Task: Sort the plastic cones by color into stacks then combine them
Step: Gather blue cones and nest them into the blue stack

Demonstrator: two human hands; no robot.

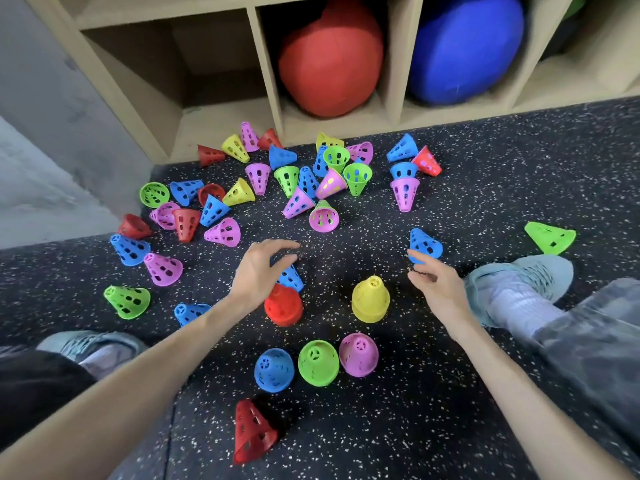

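Observation:
Upright cones stand near me on the speckled floor: a red cone (284,308), a yellow cone (370,301), a blue cone (274,370), a green cone (318,362) and a pink cone (358,354). My left hand (258,271) hovers with loosely spread fingers over a lying blue cone (291,278) just behind the red one, holding nothing. My right hand (433,284) is open, its fingertips close to another lying blue cone (425,244). Several loose cones of all five colours (298,188) lie scattered farther off.
A red cone (252,433) lies on its side close to me. My shoes (519,282) sit at right and at left. A wooden shelf (270,81) stands behind, holding a red ball (329,60) and a blue ball (464,46). A grey wall is at left.

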